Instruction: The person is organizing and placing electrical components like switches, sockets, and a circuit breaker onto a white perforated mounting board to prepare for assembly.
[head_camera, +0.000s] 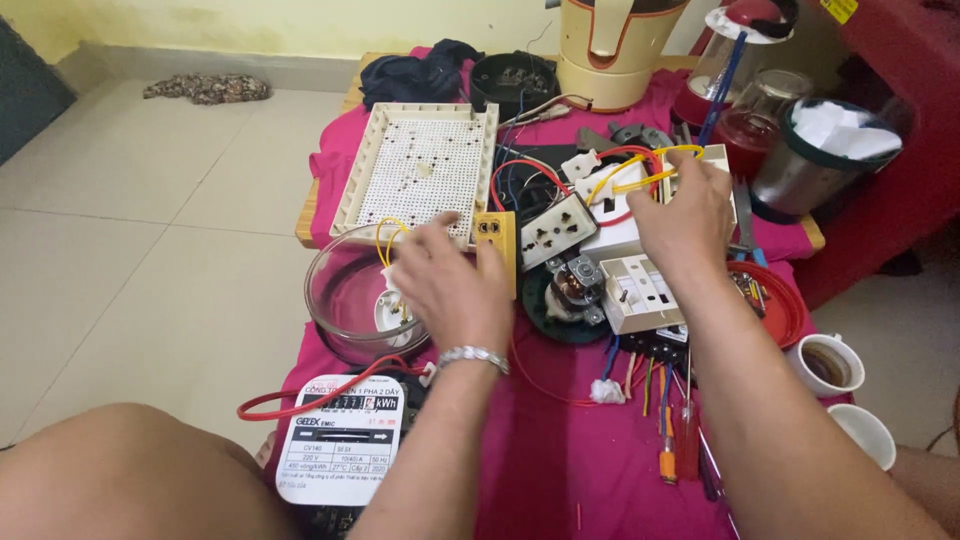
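We work over a low table covered with a pink cloth (560, 470), crowded with electrical parts. Largest near our hands is the cream perforated tray (420, 165), a rigid plastic shell, light by our judgement, best gripped by its raised rim. Next, the clear glass bowl (345, 300) at the table's left edge: smooth, probably slippery and breakable, so we would take it by the rim with both hands. Inside it lies a small white fitting with yellow wires (385, 245) looping up out of it.

Our left hand (450, 275) hovers palm down over the bowl's right rim, fingers loosely spread and curled; we cannot tell whether it pinches anything (the fingertips are hidden under the hand). Just beside it stands a small yellow socket block (497, 235), stiff and light, easy to pinch by its flat sides.

Our right hand (690, 215) is closed narrowly around the yellow wire loop (640, 175), which runs with red wire over a white socket plate (560, 230). The wire is thin, springy and light, and we judge it should be held near the terminal end, not mid-loop, or it will flex away. The plate is rigid plastic (grip it by the edges, clear of the contacts).

Below, a round motor part (570, 290) looks dense and heavy for its size. Screwdrivers (680, 440) lie near our right forearm.
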